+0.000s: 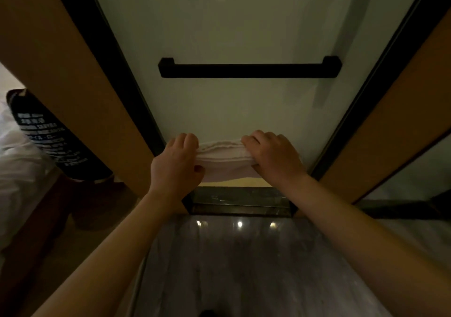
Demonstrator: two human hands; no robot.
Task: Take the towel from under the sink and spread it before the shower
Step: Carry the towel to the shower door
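A folded white towel [223, 159] is held up in the air between both hands, in front of the frosted glass shower door [244, 23]. My left hand [177, 163] grips the towel's left end with fingers curled over its top edge. My right hand [273, 156] grips the right end the same way. The towel is still in several folded layers, and its lower edge hangs just above the dark threshold [240, 202] of the shower.
A black horizontal handle [249, 70] crosses the door above my hands. Black frames and tan wall panels [61, 72] flank the door. Glossy grey marble floor [244, 268] lies below. A black printed bag [51, 138] and white fabric [17, 165] sit at the left.
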